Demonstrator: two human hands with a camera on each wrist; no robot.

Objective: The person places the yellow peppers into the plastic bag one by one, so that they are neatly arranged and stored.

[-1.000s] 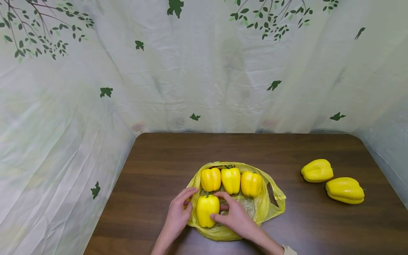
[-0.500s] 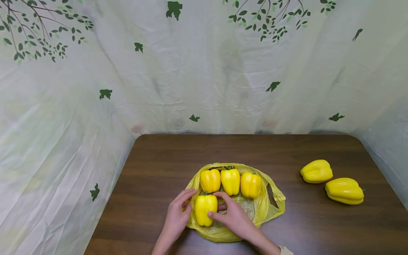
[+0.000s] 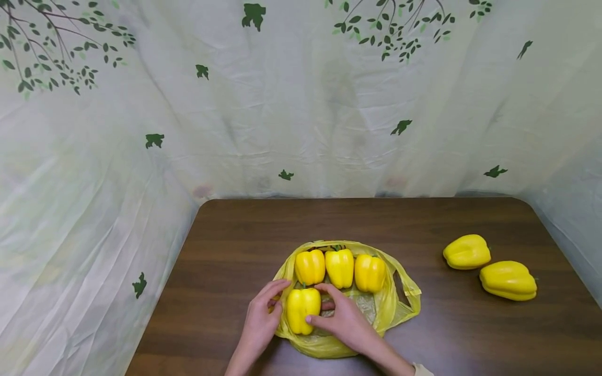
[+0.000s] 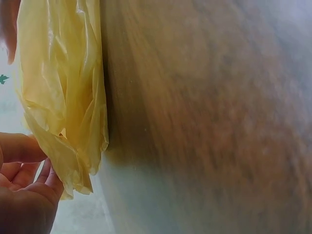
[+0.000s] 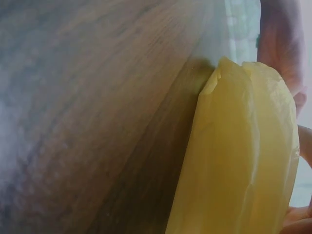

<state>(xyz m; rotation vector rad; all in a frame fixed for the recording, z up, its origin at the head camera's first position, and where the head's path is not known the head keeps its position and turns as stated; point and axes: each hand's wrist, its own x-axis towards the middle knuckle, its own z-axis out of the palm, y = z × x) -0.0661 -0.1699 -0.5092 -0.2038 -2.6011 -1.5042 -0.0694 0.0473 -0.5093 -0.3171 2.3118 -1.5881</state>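
A yellow bell pepper [image 3: 303,312] stands upright, stem up, at the front left of an open yellow plastic bag [image 3: 324,349]. My right hand [image 3: 345,319] grips this pepper, thumb on its front and fingers behind its right side. At the bag's left rim, my left hand [image 3: 263,310] holds the thin film between thumb and fingers, close beside the pepper. Behind, in a row inside the bag, stand a left pepper [image 3: 310,267], a middle pepper [image 3: 339,268] and a right pepper [image 3: 370,273]. Both wrist views show mostly the bag's outer side [image 4: 63,87].
Two more yellow bell peppers lie on their sides at the right, a farther one [image 3: 467,252] and a nearer one [image 3: 508,281]. A bag handle loop [image 3: 408,297] spreads to the right on the brown wooden table [image 3: 226,250]. Leaf-printed cloth [image 3: 305,115] hangs behind.
The gripped pepper has shifted slightly left, with my right thumb following it. My left hand stays at the bag's rim; the other peppers have not moved.
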